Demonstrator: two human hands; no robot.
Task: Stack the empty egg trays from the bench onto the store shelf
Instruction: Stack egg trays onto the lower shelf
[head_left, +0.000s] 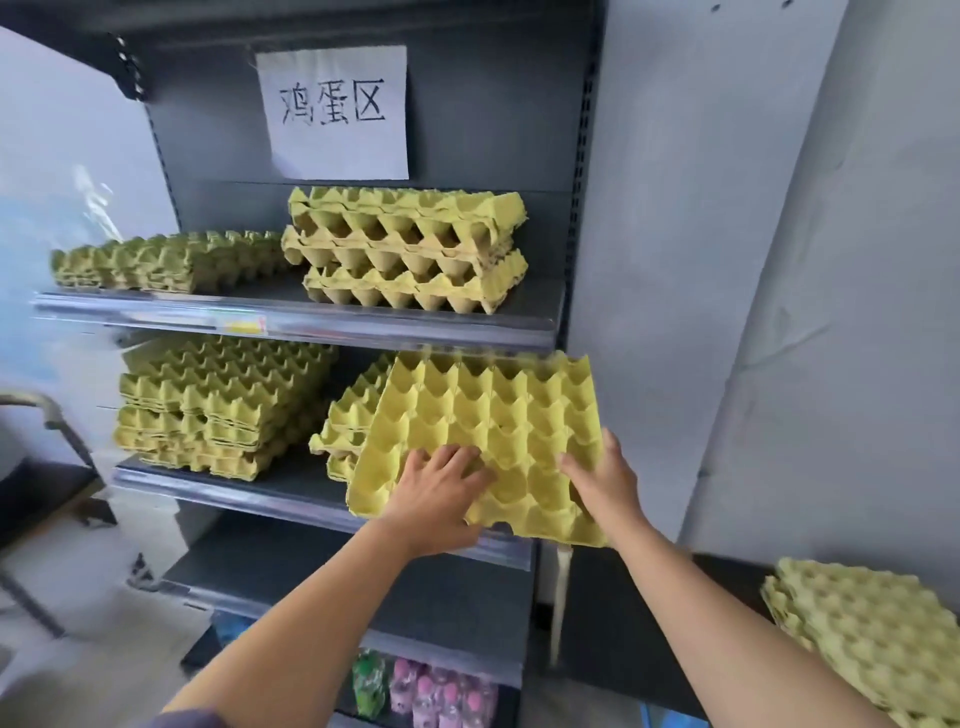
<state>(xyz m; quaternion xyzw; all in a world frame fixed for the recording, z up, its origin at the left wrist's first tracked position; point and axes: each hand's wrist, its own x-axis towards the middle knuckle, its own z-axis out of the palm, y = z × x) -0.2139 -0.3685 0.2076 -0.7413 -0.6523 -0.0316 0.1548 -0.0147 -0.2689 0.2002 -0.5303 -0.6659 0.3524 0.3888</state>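
I hold a yellow egg tray (493, 415), tilted, at the front of the middle shelf (249, 493) on its right side. My left hand (441, 493) grips the tray's near edge, fingers spread over its cups. My right hand (602, 480) holds its right near corner. Behind the tray lies a low stack of trays (353, 410), partly hidden. A taller stack (218, 405) fills the shelf's left side. More trays (872, 634) lie on the dark bench (649, 623) at the lower right.
The upper shelf (311, 317) carries a flat stack (166, 260) on the left and a loose pile (410, 249) on the right. A paper sign (335, 109) hangs above. Coloured packets (431, 691) sit low down. A grey wall (727, 260) stands to the right.
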